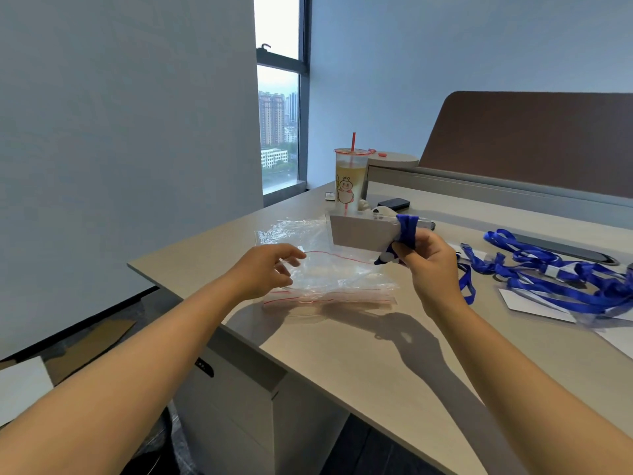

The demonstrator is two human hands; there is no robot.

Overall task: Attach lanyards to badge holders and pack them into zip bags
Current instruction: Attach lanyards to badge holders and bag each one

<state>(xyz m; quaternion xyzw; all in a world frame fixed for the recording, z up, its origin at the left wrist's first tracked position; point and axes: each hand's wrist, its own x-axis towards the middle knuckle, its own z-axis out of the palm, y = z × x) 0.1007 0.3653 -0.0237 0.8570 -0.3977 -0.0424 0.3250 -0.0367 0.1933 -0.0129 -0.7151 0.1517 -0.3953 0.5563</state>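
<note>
Above the pale table [359, 365], my right hand [433, 269] holds a badge holder [359, 234] up in the air, fingers and thumb curled round its right end, where a blue lanyard [407, 231] is bunched and wound round it. That holder sticks out to the left from my grip, tilted, with its white card face toward me. My left hand [265, 270] hovers over the zip bags [329, 279], and its fingertips pinch the clear plastic of the top zip bag near its red seal line. These bags lie in a loose, crumpled stack on the table between my two hands, with red strips showing at their near edge as well. To my right, well apart from the bags, a tangle of more blue lanyards [555, 272] lies over other badge holders [534, 306] and white cards on the table. One blue strap hangs down just behind my right wrist. Behind the held holder stands a plastic drink cup [349, 180] with a red straw and a cartoon figure printed on it, holding a yellowish drink. Beside the cup sit a small white figure and a dark phone [394, 203]. A brown divider panel [534, 142] rises along the far side of the table, and a window [279, 97] in the corner shows tall buildings outside.
</note>
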